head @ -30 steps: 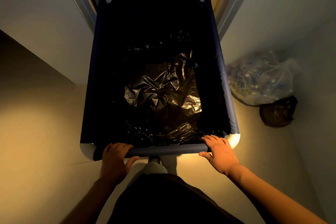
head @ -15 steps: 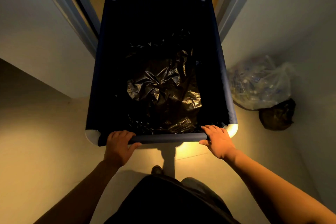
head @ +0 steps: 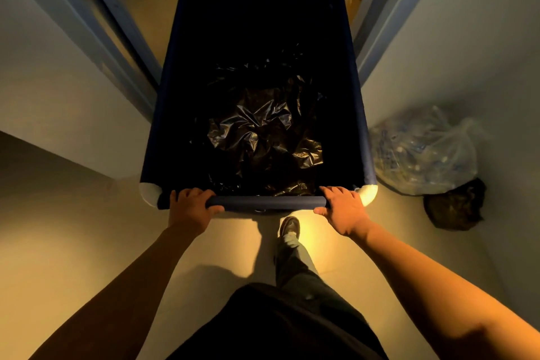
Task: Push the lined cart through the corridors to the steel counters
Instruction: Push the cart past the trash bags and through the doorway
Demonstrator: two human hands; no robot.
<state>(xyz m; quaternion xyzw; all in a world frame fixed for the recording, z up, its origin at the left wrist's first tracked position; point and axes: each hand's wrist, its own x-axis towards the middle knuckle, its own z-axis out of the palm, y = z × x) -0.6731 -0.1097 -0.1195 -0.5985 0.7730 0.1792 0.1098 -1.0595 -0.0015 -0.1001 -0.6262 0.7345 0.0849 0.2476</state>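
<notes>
- A pale grey door frame (head: 117, 47) stands at the left, and the cart's far end sits just beside it, so clearance on that side looks tight.
- The left hand (head: 191, 209) wraps the near rail of the cart, fingers (head: 190, 194) curled over the top and thumb underneath, closed around the bar; this grip seems meant for steering as much as pushing.
- The dark blue fabric-sided cart with white corner joints (head: 355, 96) fills the middle, its front already between the door posts, and a crumpled black plastic liner (head: 263, 140) lies slack in its bottom.
- The right hand (head: 343, 210) rests on the same rail near the right corner, fingers draped over it in a looser hold.
- One shoe (head: 290, 226) steps forward beneath the rail.
- A clear plastic bag of rubbish (head: 423, 152) and a small dark bag (head: 454, 204) sit against the right wall, clear of the cart's path.
- No steel counters are visible, so the route appears barely begun.
</notes>
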